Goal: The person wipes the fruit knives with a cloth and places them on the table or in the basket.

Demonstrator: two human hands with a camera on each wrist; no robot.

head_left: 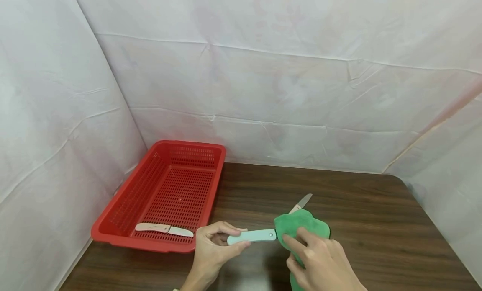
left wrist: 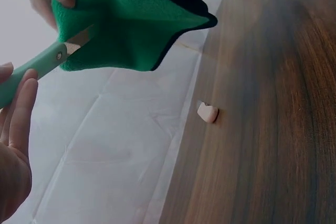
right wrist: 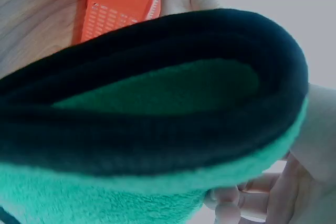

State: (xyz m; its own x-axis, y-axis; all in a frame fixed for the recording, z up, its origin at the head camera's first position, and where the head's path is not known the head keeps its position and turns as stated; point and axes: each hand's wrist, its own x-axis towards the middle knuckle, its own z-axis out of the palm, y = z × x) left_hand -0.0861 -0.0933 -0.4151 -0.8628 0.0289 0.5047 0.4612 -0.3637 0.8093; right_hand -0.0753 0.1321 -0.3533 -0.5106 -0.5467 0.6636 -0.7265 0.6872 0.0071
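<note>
Mint knife: mint-handled knife (head_left: pixel 256 235) is sitting between the hands, blade (left wrist: pixel 80 39) pointing right and resting against the cloth; head view is hiding the blade.
Left hand: left hand (head_left: pixel 214 251) is gripping the handle, thumb and fingers closing on its rear part, clear of the blade.
Right hand: right hand (head_left: pixel 318 255) is pinching the cloth, fingers bending over it, holding nothing else visible.
Green cloth: green cloth (head_left: pixel 303 224) with dark edging is hanging from the right hand, part of it drooping below.
Step in hand: probably wiping the blade.
Doing it well: left hand should be holding the handle steady; right hand should be keeping cloth between fingers and edge, stroking from pivot towards tip, pressing lightly so the blade isn't folding.
Risk: thin or slipping cloth could be exposing right fingertips.
Red basket: red basket (head_left: pixel 188 186) is standing left of the left hand, slotted, carrying one pink knife (head_left: pixel 154 227), unfolded, blade pointing towards that hand.
Second pink knife: another pink-handled knife (head_left: pixel 305 201) is lying on the worktop (head_left: pixel 361 199) just beyond the right hand, blade out, cloth partly covering its handle.
</note>
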